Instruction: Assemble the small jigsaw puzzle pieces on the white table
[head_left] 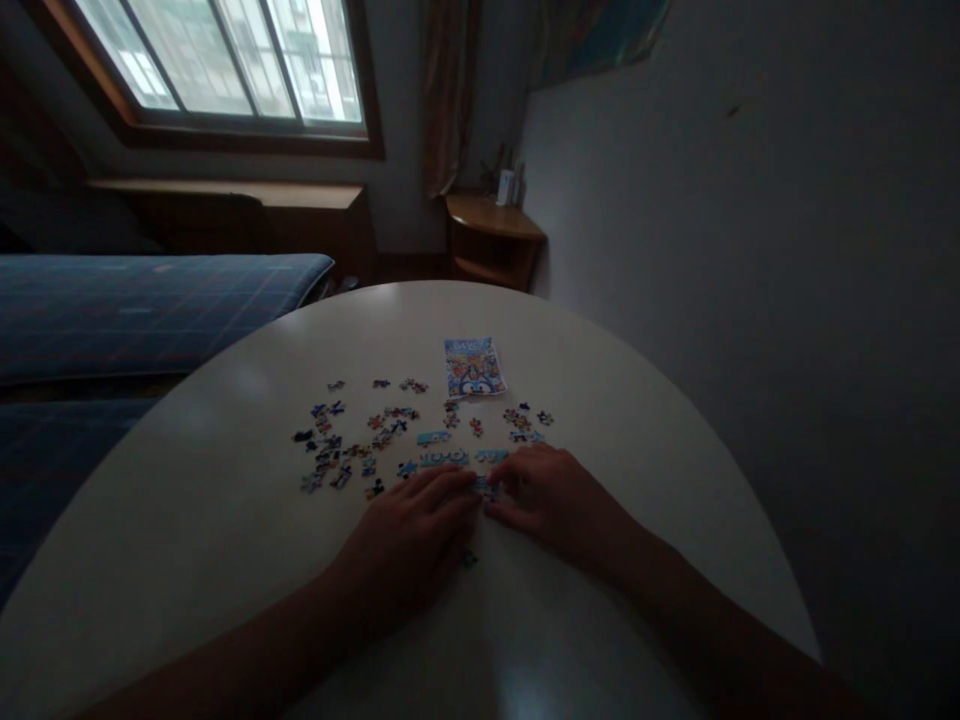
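Round, smooth pale desk (225, 560), left hand (409, 535) lay flat, fingers (450, 500) stretched out, right hand (555, 500) bent, its grip too dim to tell, glossy rectangular picture card (474, 367) beyond the fingers, knobbly puzzle pieces (352, 445) scattered beyond-left, small blue piece (486, 487) touched between both fingertips.

we list: table (225, 540), smooth pale top, faint gloss just below where our left hand (409, 530) and right hand (555, 500) meet. puzzle pieces (352, 450) beyond that spot, thin printed card, matt. picture sheet (474, 367) further beyond, printed paper. bedcover (135, 300) far left, woven cloth. corner shelf (491, 235) far beyond, smooth wood.
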